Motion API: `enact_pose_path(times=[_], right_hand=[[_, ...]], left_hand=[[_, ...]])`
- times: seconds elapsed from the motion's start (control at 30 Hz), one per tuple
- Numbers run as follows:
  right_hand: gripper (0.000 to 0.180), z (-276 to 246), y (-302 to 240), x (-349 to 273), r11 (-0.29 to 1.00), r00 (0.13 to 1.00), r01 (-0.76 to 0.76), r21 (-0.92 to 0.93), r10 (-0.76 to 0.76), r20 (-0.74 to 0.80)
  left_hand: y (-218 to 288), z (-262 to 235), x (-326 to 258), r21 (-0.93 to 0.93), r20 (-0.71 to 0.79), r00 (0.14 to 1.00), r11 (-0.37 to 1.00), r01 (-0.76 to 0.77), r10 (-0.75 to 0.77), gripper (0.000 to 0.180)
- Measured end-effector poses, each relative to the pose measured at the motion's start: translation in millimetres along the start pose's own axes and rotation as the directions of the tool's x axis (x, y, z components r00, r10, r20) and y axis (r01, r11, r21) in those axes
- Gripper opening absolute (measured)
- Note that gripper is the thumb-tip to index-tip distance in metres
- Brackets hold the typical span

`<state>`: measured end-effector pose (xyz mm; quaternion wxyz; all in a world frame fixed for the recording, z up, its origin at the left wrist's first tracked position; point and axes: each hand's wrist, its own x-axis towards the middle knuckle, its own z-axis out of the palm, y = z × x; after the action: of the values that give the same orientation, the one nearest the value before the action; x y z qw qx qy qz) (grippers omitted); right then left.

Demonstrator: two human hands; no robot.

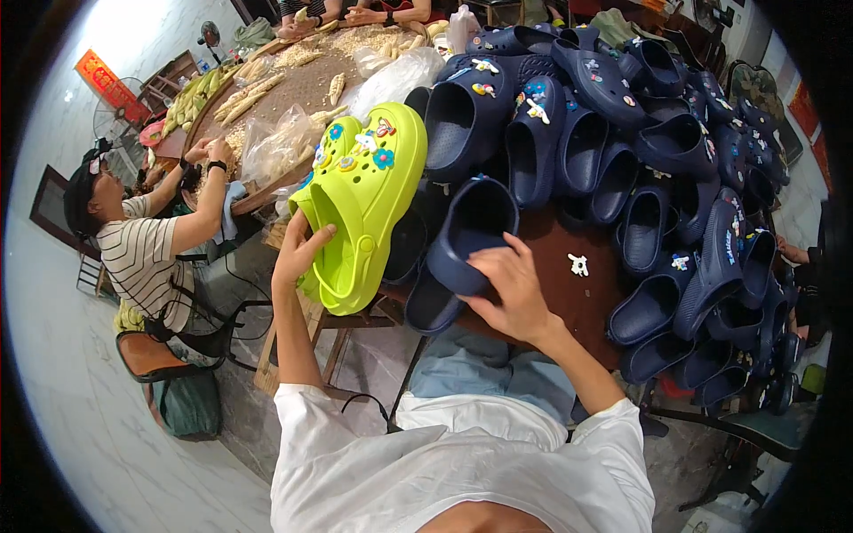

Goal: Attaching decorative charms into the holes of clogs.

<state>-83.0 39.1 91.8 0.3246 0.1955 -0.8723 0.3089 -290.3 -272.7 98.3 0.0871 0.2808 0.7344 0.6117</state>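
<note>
My left hand (302, 253) grips a pair of lime-green clogs (386, 186) by the heel end, thumb inside the opening. Colourful flower and figure charms dot their uppers, and the rear clog is mostly hidden. In front of me, my right hand (511, 289) closes at the heel of a navy clog (475, 222), which sits tilted over another navy clog (433, 302). To the right of that hand, a small white figure charm (578, 264) lies on the brown tabletop (569, 306).
A large heap of navy clogs (640, 169), many with charms, covers the table's back and right. Beyond, a round table (302, 84) bears corn cobs, loose kernels and plastic bags. A seated person (147, 240) works there at the left; other people's hands (378, 15) show behind it.
</note>
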Motion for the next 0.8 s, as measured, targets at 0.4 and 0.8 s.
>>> enact_pose_path(times=[0.4,0.8], right_hand=[[0.049,-44.9,-17.6,-135.4,0.989,0.993,-0.012,-0.146,0.028,0.112],[0.043,-26.3,29.1,-164.7,0.914,0.883,-0.135,-0.383,0.287,0.372]], left_hand=[[-1.8,15.4,-6.9,0.132,-0.008,0.999,0.99,-0.051,0.052,0.044],[-11.8,37.0,-6.9,0.582,0.011,0.988,0.802,-0.134,0.157,0.032]])
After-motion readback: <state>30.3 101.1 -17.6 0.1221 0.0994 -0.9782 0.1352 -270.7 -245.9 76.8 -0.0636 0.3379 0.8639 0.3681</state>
